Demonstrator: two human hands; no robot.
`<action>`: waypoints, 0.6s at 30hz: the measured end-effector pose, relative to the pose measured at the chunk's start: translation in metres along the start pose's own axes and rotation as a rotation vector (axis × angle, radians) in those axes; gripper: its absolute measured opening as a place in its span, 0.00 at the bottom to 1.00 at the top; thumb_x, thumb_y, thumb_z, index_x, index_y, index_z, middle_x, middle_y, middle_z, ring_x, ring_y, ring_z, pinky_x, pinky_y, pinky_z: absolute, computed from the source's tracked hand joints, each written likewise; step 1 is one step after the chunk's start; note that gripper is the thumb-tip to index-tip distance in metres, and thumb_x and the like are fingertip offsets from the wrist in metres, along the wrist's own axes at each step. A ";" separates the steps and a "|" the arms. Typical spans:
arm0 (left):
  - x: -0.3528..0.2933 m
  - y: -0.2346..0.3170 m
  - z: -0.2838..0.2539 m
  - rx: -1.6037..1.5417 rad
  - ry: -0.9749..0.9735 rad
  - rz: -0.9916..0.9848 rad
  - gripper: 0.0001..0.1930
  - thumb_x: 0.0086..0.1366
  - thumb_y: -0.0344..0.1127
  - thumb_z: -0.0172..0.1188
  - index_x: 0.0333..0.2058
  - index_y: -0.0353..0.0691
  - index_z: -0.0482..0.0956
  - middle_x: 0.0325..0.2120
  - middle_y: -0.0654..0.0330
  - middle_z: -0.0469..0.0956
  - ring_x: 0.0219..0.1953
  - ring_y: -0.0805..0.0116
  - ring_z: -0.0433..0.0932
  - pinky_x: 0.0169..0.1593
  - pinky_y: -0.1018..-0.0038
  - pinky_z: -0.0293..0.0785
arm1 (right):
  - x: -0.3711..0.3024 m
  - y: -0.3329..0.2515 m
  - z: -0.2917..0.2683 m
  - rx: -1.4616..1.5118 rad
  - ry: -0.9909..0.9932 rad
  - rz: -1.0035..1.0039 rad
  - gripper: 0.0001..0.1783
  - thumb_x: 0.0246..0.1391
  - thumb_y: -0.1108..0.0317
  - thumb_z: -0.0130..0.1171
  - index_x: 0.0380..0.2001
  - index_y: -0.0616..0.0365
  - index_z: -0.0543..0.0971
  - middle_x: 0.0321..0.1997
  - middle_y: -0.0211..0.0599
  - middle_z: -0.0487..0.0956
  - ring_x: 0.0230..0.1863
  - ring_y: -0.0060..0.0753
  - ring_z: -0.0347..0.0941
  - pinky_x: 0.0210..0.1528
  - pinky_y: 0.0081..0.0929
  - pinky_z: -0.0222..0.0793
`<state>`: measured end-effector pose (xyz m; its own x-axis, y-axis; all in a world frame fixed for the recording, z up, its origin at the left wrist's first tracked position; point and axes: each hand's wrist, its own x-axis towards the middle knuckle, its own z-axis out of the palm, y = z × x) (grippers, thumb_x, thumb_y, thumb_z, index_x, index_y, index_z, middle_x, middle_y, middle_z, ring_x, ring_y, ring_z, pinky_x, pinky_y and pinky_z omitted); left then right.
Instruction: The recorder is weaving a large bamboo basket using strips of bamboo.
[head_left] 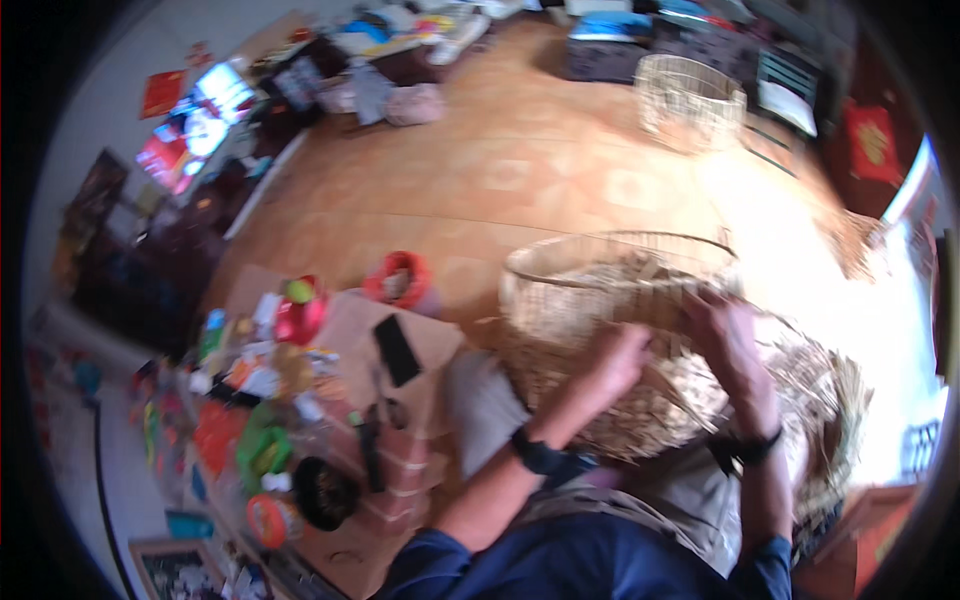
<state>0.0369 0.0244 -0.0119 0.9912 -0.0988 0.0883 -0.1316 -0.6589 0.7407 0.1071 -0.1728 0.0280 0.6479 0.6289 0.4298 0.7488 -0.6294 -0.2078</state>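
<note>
Nearest the cam is the person's dark blue shirt (590,560), then the lap in light grey pants (690,500). A big round basket (570,310) sits at the far edge of the lap, w/ thin sticks up its sides & lots of dry straw (640,430) on the side near the person. Can't tell if the floor holds it up too.

L hand (620,355) is at the basket's near side, fingers curled in, almost a fist. A straw strip (680,395) pokes out just below it; too blurry to tell if the hand grips it. R hand (722,325) is at the basket's right side, near the rim, fingers bent & pointing in. It looks part closed, but can't tell what's btwn the fingers. The hands are apart. Each wrist has a dark band (538,452).

More straw (825,395) is piled right of the basket. On the L is a low table (425,340): scissors (388,408) & a black flat thing (398,350) nr its right edge, a black bowl (325,493) nr its near L corner. Another basket (690,105) is on the floor (480,180), far off, nr the far edge
</note>
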 end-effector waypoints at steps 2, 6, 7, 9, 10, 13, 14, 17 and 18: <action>-0.004 0.014 -0.002 -0.034 0.030 -0.018 0.10 0.64 0.30 0.65 0.43 0.34 0.84 0.34 0.40 0.82 0.40 0.39 0.83 0.43 0.54 0.78 | 0.011 0.014 -0.001 0.037 0.036 -0.069 0.11 0.48 0.63 0.69 0.32 0.54 0.78 0.31 0.37 0.77 0.36 0.46 0.78 0.41 0.43 0.72; -0.002 0.020 -0.004 -0.030 -0.015 -0.030 0.13 0.66 0.31 0.65 0.47 0.34 0.82 0.36 0.41 0.84 0.42 0.43 0.85 0.45 0.57 0.79 | 0.008 0.022 -0.015 0.000 -0.007 0.002 0.21 0.44 0.54 0.75 0.34 0.55 0.79 0.31 0.37 0.78 0.38 0.46 0.77 0.46 0.42 0.70; -0.001 0.021 -0.004 -0.035 -0.021 -0.021 0.13 0.66 0.31 0.65 0.47 0.34 0.82 0.36 0.41 0.84 0.42 0.43 0.85 0.45 0.57 0.79 | 0.005 0.024 -0.017 -0.012 0.009 0.010 0.23 0.44 0.54 0.75 0.36 0.56 0.79 0.34 0.38 0.78 0.40 0.47 0.76 0.47 0.42 0.70; -0.002 0.022 -0.007 -0.061 -0.044 -0.023 0.13 0.66 0.31 0.65 0.48 0.33 0.81 0.37 0.41 0.84 0.42 0.43 0.85 0.45 0.58 0.79 | -0.001 0.024 -0.011 -0.013 0.022 0.017 0.24 0.43 0.53 0.75 0.38 0.56 0.79 0.36 0.38 0.78 0.43 0.47 0.75 0.48 0.42 0.69; -0.003 0.019 -0.005 -0.074 -0.039 -0.027 0.12 0.65 0.27 0.64 0.46 0.33 0.81 0.37 0.44 0.83 0.41 0.46 0.84 0.45 0.61 0.78 | -0.005 0.022 -0.008 -0.006 0.106 0.034 0.26 0.43 0.53 0.76 0.41 0.56 0.79 0.39 0.39 0.77 0.46 0.48 0.74 0.50 0.42 0.69; -0.004 0.011 -0.003 -0.121 0.005 0.079 0.10 0.63 0.22 0.63 0.44 0.33 0.80 0.36 0.49 0.80 0.42 0.52 0.82 0.45 0.64 0.78 | -0.019 0.009 -0.006 0.010 0.257 0.068 0.26 0.45 0.60 0.75 0.47 0.54 0.79 0.45 0.41 0.75 0.51 0.50 0.71 0.52 0.45 0.70; -0.007 0.004 -0.002 -0.102 0.021 0.064 0.10 0.63 0.22 0.63 0.44 0.33 0.80 0.36 0.49 0.80 0.42 0.52 0.82 0.45 0.64 0.78 | -0.026 0.003 0.000 0.030 0.277 0.160 0.24 0.46 0.64 0.74 0.47 0.54 0.79 0.45 0.42 0.75 0.51 0.51 0.71 0.52 0.45 0.70; -0.005 -0.026 0.014 -0.302 0.053 0.157 0.11 0.57 0.16 0.61 0.40 0.31 0.79 0.39 0.53 0.78 0.42 0.59 0.80 0.46 0.67 0.77 | -0.034 -0.014 0.003 0.256 0.233 0.182 0.20 0.50 0.75 0.69 0.48 0.55 0.80 0.38 0.43 0.75 0.41 0.50 0.76 0.42 0.44 0.74; -0.003 -0.026 0.021 -0.324 0.062 0.194 0.15 0.55 0.13 0.56 0.42 0.31 0.78 0.39 0.51 0.78 0.43 0.55 0.80 0.49 0.65 0.76 | -0.038 -0.020 -0.003 0.383 0.068 0.218 0.22 0.49 0.76 0.69 0.50 0.54 0.81 0.37 0.42 0.76 0.38 0.48 0.78 0.40 0.42 0.75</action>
<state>0.0370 0.0266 -0.0457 0.9486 -0.1466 0.2805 -0.3153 -0.3619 0.8773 0.0669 -0.1858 0.0179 0.7950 0.4608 0.3945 0.6022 -0.5212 -0.6047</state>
